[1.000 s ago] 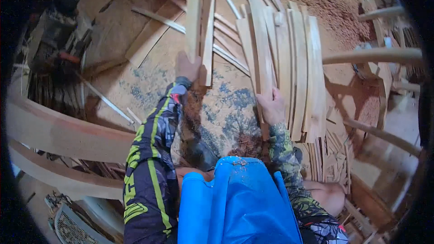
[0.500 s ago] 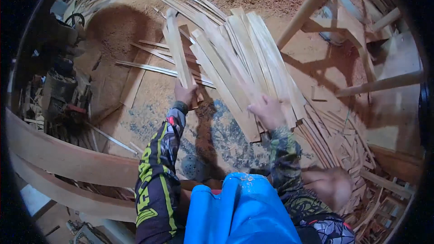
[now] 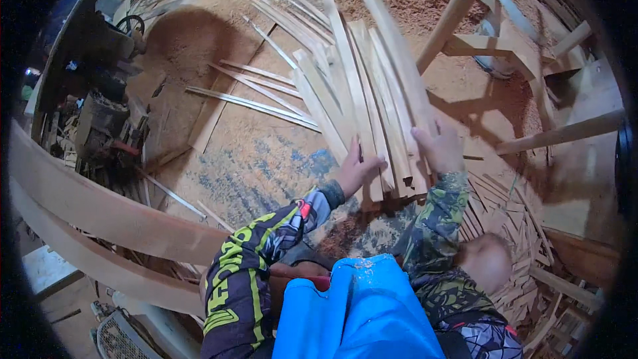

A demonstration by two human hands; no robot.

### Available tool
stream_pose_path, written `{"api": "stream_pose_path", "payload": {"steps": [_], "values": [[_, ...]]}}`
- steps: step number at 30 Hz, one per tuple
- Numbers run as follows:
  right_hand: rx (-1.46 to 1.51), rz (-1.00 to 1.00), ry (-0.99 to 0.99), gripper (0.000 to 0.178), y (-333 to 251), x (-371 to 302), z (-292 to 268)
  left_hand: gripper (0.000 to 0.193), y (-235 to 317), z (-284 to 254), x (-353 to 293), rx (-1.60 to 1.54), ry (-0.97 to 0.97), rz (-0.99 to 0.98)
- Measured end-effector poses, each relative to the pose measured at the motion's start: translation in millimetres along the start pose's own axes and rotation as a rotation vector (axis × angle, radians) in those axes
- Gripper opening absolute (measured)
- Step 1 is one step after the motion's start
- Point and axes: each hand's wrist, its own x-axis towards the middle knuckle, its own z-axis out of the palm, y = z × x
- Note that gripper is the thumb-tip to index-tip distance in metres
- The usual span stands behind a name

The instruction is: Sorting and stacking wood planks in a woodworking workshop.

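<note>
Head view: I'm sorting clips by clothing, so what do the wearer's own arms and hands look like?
The left hand and right hand are ungloved. The left sleeve is black with yellow-green stripes and lettering, a grey patterned section, a red patch and a dark cuff. The right sleeve has a green-and-dark, camouflage-like print.

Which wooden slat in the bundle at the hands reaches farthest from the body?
The rightmost slat, held in the right hand: its far tip extends beyond all the others.

Lit floor [image 3: 259,176], dark shadows, bent edges, black rim
</note>
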Motion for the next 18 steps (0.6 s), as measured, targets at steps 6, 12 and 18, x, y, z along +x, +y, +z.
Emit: {"api": "stream_pose_path", "payload": {"steps": [6,12,18], "values": [[-0.09,0.146,-0.051,0.089,128.7,25.3,42.2,0.116,-82.1,-21.3,55.7,0.722,0.301,0.03],[-0.099,0.165,0.068,0.086,145.5,25.9,48.5,0.115,-100.7,-6.2,76.3,0.738,0.369,-0.034],[-0.087,0.25,0.091,0.081,136.3,56.2,66.9,0.113,-110.1,-31.7,66.9,0.659,0.571,-0.12]]}}
